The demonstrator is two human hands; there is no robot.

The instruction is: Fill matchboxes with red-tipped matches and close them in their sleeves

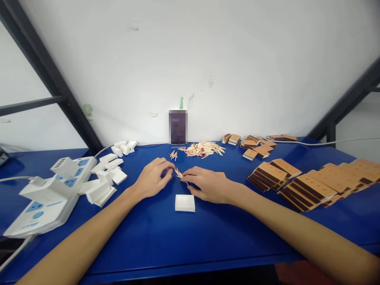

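A small bunch of matches (178,173) lies between my two hands over the blue table. My right hand (208,184) has its fingers closed around the near end of the bunch. At the other end, my left hand (154,178) is curved beside the match heads, with its thumb and fingertips slightly apart. Whether it touches them is hard to tell. Just in front of my hands sits a white matchbox tray (185,203). Behind them are a few loose matches (173,155) and a large heap of matches (204,149). An orange edge (221,174) shows behind my right hand, mostly hidden.
White matchbox trays (102,192) are scattered at left, beside a white power strip (71,186) with plugs and cables. Orange-brown matchbox sleeves (314,186) lie in rows at right, with more matchboxes (258,148) farther back. A dark pixelated rectangle (178,126) stands against the wall.
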